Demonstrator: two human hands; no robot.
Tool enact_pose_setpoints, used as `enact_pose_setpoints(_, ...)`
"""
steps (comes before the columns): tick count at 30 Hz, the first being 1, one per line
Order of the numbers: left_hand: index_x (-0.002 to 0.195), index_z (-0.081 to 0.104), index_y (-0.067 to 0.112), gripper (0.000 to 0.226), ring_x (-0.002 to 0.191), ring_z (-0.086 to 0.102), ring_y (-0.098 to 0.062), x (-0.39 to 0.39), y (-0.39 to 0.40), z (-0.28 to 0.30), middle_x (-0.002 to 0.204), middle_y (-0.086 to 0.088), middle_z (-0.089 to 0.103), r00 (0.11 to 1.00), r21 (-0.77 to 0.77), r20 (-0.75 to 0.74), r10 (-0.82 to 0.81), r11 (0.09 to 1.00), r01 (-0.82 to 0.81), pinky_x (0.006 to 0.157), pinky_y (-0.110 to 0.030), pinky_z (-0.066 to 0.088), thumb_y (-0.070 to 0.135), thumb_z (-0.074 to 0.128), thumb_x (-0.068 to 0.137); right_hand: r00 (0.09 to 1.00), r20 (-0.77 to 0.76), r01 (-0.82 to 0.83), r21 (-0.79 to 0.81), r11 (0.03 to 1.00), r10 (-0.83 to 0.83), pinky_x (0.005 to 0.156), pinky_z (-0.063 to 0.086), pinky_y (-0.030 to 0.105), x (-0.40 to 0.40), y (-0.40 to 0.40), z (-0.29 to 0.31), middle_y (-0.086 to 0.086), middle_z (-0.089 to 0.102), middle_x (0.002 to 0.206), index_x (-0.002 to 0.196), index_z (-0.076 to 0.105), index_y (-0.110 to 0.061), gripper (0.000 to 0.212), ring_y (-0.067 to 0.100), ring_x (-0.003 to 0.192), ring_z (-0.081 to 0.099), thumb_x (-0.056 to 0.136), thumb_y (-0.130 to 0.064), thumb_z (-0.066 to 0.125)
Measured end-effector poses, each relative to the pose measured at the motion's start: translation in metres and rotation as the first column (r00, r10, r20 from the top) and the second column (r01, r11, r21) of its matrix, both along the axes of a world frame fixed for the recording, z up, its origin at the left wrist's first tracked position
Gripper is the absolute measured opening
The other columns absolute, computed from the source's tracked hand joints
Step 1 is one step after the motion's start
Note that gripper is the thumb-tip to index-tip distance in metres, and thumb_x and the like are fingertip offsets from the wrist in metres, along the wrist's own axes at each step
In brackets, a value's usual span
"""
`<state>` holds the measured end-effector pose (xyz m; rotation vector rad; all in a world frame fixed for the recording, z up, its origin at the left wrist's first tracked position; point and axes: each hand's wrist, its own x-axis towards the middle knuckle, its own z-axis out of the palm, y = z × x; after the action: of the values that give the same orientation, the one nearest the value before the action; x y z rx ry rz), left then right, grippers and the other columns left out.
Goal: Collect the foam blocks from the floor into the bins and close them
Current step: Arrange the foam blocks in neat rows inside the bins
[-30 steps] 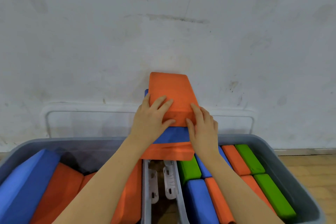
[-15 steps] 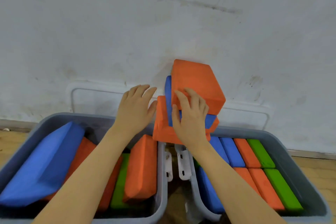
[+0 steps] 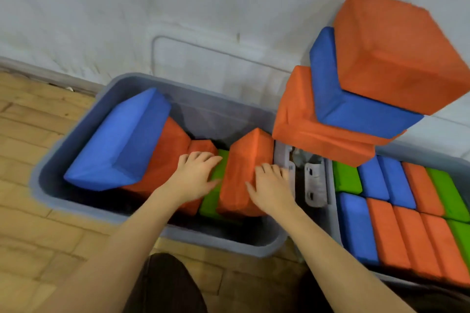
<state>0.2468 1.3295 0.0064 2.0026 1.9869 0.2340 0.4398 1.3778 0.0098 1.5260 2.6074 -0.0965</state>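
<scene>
Two grey bins stand side by side against the wall. In the left bin (image 3: 40, 185), an orange foam block (image 3: 241, 168) stands on edge beside a green block (image 3: 211, 203). My left hand (image 3: 195, 178) lies with spread fingers over the green block at the orange block's left face. My right hand (image 3: 272, 188) lies against its right face by the bin wall. A large blue block (image 3: 119, 140) leans tilted at the bin's left. The right bin (image 3: 332, 213) holds several blue, orange and green blocks in rows. A loose stack of an orange block (image 3: 305, 119), a blue block (image 3: 338, 89) and an orange block (image 3: 396, 51) sits over the bins' adjoining rims.
A clear lid (image 3: 203, 58) leans on the white wall behind the left bin. Grey latches (image 3: 312, 183) hang between the bins. Wooden floor (image 3: 38, 236) lies to the left and in front. My dark-clothed knee (image 3: 165, 287) is at the bottom edge.
Both hands left the stack of three blocks and dropped into the left bin, on either side of the upright orange block. The view swung left and down.
</scene>
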Motion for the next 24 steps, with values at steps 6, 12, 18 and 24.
enact_pose_setpoints(6,0.150,0.006,0.023,0.099,0.142,0.011,-0.022,0.004,0.003,-0.039,0.157,0.001,0.011,0.979,-0.243,-0.138,-0.147,0.964,0.110,0.110,-0.043,0.013,0.060,0.061,0.076,0.983,-0.127,-0.151,-0.164,0.975,0.131,0.109,0.013,0.042,-0.012,-0.002,-0.022,-0.008,0.020,0.155,0.146,0.026,-0.027,0.060,0.018,0.140,0.018,0.092,-0.044,0.044)
enact_pose_setpoints(12,0.150,0.005,0.014,0.102,0.141,0.016,-0.027,-0.004,0.001,-0.059,0.155,-0.005,0.019,0.960,-0.156,-0.180,-0.216,0.970,0.189,0.108,-0.045,0.011,0.066,0.054,0.077,0.979,-0.185,-0.158,-0.393,0.906,0.090,0.115,-0.003,0.043,-0.007,0.000,-0.037,-0.017,-0.018,0.155,0.148,-0.003,-0.040,0.096,0.027,0.144,-0.010,0.079,-0.054,0.061)
enact_pose_setpoints(18,0.128,0.056,0.008,0.081,0.101,0.063,-0.035,-0.009,-0.009,-0.071,0.116,-0.013,0.065,0.956,0.216,-0.227,-0.185,0.948,0.235,0.087,-0.047,0.043,0.046,0.081,0.061,0.979,-0.149,-0.178,-0.294,0.939,0.139,0.115,0.004,0.043,-0.011,0.005,-0.038,-0.007,-0.014,0.157,0.149,-0.003,-0.031,0.099,0.033,0.144,0.005,0.079,-0.050,0.065)
enact_pose_setpoints(24,0.124,0.058,0.010,0.056,0.087,0.068,-0.022,-0.003,-0.012,-0.057,0.093,0.001,0.072,0.993,0.350,-0.115,-0.020,0.935,0.059,0.084,-0.037,0.037,0.043,0.039,0.083,0.897,-0.434,-0.202,-0.233,0.951,0.084,0.115,0.020,0.044,-0.019,0.003,-0.036,-0.002,0.009,0.158,0.148,0.024,-0.022,0.067,0.032,0.142,0.019,0.091,-0.032,0.058)
